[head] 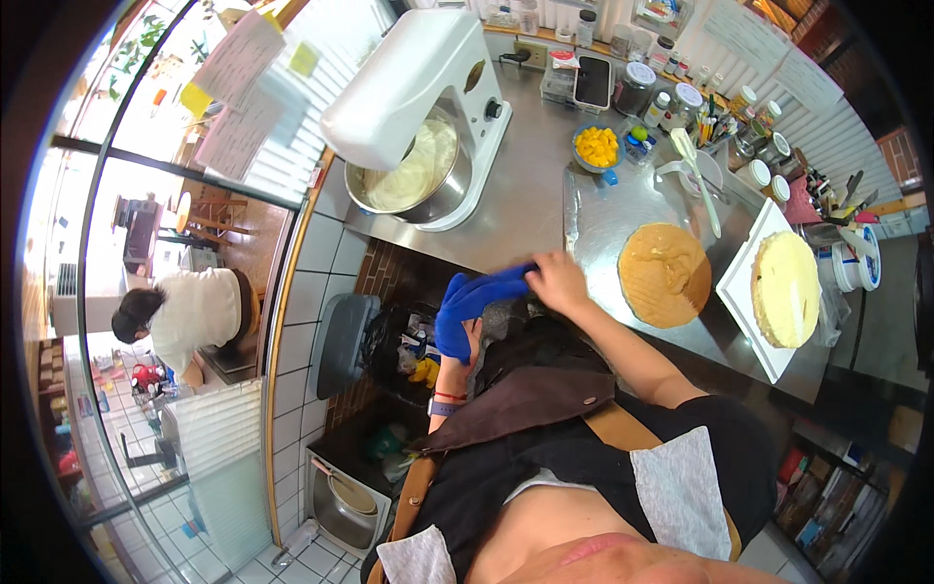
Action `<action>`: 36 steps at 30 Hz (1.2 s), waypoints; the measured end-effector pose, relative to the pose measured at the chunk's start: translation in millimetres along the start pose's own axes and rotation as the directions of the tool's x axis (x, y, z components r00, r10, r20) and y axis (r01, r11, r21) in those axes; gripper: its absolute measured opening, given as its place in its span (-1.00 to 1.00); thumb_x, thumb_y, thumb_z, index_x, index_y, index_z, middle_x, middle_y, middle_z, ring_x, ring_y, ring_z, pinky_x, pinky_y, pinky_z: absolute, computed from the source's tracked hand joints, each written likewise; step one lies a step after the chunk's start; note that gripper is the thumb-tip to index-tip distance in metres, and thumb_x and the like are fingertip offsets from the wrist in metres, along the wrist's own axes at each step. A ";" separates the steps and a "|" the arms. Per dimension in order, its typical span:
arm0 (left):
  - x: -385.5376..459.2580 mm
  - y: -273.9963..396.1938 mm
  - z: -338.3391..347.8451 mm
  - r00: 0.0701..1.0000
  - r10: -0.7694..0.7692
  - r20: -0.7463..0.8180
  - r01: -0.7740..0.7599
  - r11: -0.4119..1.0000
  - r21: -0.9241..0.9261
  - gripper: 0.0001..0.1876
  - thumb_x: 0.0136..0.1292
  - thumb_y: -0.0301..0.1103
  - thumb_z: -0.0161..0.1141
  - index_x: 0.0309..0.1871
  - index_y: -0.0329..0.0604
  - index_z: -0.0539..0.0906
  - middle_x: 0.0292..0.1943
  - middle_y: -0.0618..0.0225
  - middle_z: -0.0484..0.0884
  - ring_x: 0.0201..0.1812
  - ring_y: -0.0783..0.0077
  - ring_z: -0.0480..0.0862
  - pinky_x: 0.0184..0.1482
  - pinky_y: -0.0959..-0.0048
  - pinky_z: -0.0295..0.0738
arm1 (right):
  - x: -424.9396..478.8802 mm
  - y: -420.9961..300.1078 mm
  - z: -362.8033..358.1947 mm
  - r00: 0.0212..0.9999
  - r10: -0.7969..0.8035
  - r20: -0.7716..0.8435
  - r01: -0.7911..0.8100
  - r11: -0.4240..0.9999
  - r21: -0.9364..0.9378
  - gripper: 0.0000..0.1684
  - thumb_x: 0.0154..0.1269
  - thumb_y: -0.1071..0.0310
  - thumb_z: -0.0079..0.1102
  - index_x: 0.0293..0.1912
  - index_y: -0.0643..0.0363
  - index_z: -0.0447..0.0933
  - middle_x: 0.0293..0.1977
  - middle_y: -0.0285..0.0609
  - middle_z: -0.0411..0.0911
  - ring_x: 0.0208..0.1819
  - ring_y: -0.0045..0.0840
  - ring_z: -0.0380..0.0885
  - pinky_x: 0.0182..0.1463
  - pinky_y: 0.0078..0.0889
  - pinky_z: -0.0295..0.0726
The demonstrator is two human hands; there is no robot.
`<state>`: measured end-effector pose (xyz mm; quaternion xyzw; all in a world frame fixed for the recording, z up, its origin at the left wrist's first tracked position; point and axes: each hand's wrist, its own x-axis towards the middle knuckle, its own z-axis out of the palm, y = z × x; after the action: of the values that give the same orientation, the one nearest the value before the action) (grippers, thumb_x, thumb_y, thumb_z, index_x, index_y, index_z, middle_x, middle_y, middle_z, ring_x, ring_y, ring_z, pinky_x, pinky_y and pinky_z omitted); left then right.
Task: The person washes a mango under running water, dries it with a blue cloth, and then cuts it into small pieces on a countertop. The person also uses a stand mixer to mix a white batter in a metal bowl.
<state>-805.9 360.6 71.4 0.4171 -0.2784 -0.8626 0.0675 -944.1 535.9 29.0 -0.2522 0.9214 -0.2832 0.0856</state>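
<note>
A stretched blue glove (456, 321) covers the fingers of my left hand (473, 342), whose palm edge shows bare above a wristwatch and a red cord. With my right hand (558, 281) I grip the glove's far end over the front edge of the steel worktop (511, 197). Right of that hand lies a round tan cake layer (664, 276) with a brown spread patch on top. A long metal spatula (570, 204) rests behind the hand. Farther right, a pale, cream-coated round cake (786, 290) sits on a white square board (744, 292). The glove hides my left fingers.
A white stand mixer (408, 80) holds a steel bowl (463, 171) of whipped cream. Behind stand a bowl of diced yellow fruit (598, 150), a white-headed spatula (700, 182) and jars. Below the worktop is a lined bin (398, 350). Another person (197, 314) is beyond the window.
</note>
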 end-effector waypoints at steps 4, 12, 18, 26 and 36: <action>-1.0 11.8 81.3 0.874 0.178 0.453 -0.249 0.963 0.101 -0.61 0.48 -0.42 -0.09 0.31 -0.34 0.42 0.44 0.37 0.29 0.32 0.44 0.41 0.33 0.48 0.20 | 11.2 48.8 3.4 0.970 0.215 -0.117 -0.231 0.962 -0.146 -0.51 0.19 0.30 0.24 0.11 0.16 0.41 -0.06 0.11 0.46 -0.14 0.01 0.59 -0.12 0.01 0.59; 70.6 28.9 52.9 0.737 0.156 0.658 -0.533 0.733 0.422 -0.50 0.46 -0.34 0.01 0.41 -0.29 0.30 0.19 0.21 0.48 0.22 0.35 0.47 0.28 0.42 0.34 | -12.9 39.0 14.6 0.902 0.364 -0.233 -0.305 0.918 0.254 -0.45 0.18 0.37 0.15 0.17 0.20 0.29 -0.02 0.17 0.48 -0.08 0.06 0.55 -0.06 -0.02 0.58; 116.9 28.7 68.3 0.636 0.315 0.705 -0.729 0.545 0.414 -0.42 0.42 -0.36 0.04 0.46 -0.27 0.22 0.34 0.13 0.36 0.34 0.24 0.40 0.39 0.31 0.25 | -85.4 19.5 -16.8 0.850 0.443 -0.285 -0.322 0.866 0.384 -0.46 0.20 0.39 0.10 0.20 0.23 0.34 0.03 0.13 0.49 -0.01 0.00 0.54 0.02 -0.11 0.54; 196.6 -61.8 136.2 0.514 -0.223 0.828 -0.848 -0.275 0.453 -0.17 0.13 -0.54 0.12 0.52 -0.28 0.06 0.52 -0.11 0.01 0.55 -0.07 -0.04 0.52 -0.04 -0.27 | -156.2 -2.1 -14.1 0.484 0.757 -0.439 -0.484 0.649 0.587 -0.47 0.16 0.48 0.08 0.17 0.29 0.39 -0.18 -0.08 0.50 -0.25 -0.42 0.50 -0.15 -0.42 0.50; 210.0 -139.6 199.0 0.014 -0.317 0.948 -0.937 -0.335 -0.098 -0.27 0.10 -0.27 0.18 0.41 -0.18 0.34 0.48 0.04 0.21 0.51 0.07 0.14 0.53 0.02 -0.17 | -188.0 -36.1 5.2 0.273 0.819 -0.504 -0.454 0.572 0.684 -0.51 0.19 0.58 0.05 0.16 0.29 0.41 -0.22 -0.18 0.52 -0.27 -0.58 0.48 -0.16 -0.52 0.49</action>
<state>-1075.4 488.4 -47.8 -0.3901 -0.8831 -0.2553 0.0523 -766.1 604.2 47.9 0.3287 0.7924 -0.4853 -0.1688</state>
